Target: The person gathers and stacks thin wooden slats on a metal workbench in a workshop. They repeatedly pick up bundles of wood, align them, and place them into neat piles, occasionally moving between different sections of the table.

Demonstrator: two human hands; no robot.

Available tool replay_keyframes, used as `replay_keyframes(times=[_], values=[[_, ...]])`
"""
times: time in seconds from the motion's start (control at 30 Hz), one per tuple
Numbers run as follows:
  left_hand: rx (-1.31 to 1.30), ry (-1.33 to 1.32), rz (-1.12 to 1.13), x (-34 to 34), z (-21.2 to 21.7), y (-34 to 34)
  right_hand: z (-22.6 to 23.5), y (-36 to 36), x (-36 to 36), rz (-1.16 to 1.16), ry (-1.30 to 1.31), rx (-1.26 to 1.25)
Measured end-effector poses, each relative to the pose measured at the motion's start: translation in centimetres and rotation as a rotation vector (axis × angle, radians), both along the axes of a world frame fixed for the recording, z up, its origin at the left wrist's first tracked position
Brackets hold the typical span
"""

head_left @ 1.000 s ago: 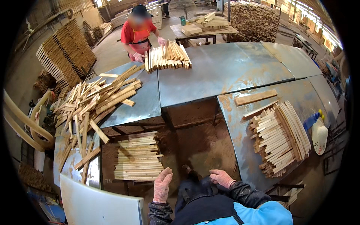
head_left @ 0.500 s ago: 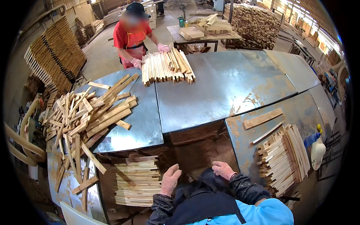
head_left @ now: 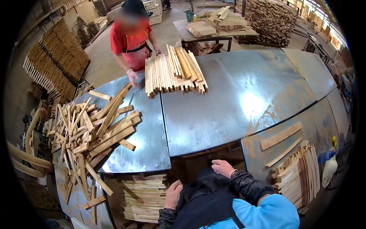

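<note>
My left hand, in a pale pink glove, is beside a neat stack of wooden strips below the table edge. Its fingers are loosely bent, with nothing visible in them. My right hand, gloved alike, hovers over the dark gap between the metal tabletops, fingers loosely extended and holding nothing I can see. To its right, another stack of strips lies on the right tabletop, with a flat board and a thin strip behind it.
Across the metal table stands a co-worker in red, by a row of aligned strips. A loose heap of strips covers the left side. A white bottle with a blue top is at the far right.
The view has shifted, and my hands keep nearly the same pose. The co-worker's gloved hand has left the aligned row and moved toward the loose heap, where a long strip lies at a new angle.
</note>
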State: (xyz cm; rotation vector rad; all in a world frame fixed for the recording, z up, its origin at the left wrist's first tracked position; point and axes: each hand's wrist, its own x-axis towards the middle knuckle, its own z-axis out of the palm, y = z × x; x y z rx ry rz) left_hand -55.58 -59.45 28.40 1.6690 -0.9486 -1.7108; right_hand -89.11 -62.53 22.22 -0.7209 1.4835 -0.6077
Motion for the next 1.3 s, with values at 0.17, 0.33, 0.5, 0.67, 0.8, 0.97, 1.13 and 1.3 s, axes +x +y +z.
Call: replay_keyframes(times=[0.17,0.33,0.5,0.67,0.8,0.97,1.13,1.3], values=[[0.014,-0.009,0.078,-4.2,-3.3,-5.7,-3.9,-11.6,-4.9,0.159,0.193,-0.174],[0.087,-0.022,0.024,-10.9,-2.0,-13.0,-1.3,-24.6,-9.3,0.216,0.459,-0.207],[0.153,-0.078,-0.011,-13.9,-3.8,-17.7,-4.5,-37.8,-13.0,0.065,0.608,-0.332],[0.198,-0.206,0.006,-14.8,-3.0,-20.5,-3.3,-51.2,-13.4,0.036,0.731,-0.455],[0.331,-0.117,0.192,-16.4,-0.7,-22.5,-6.5,-58.5,-12.8,0.063,0.943,-0.509],[0.388,-0.112,0.163,-16.7,-2.3,-23.3,-7.0,-61.7,-11.7,0.1,1.093,-0.57],[0.378,-0.151,0.066,-17.3,-4.0,-24.8,-6.0,-62.1,-11.0,-0.065,0.974,-0.625],[0.383,-0.179,0.001,-17.9,-4.2,-27.2,-5.5,-63.0,-8.9,-0.217,0.703,-0.594]])
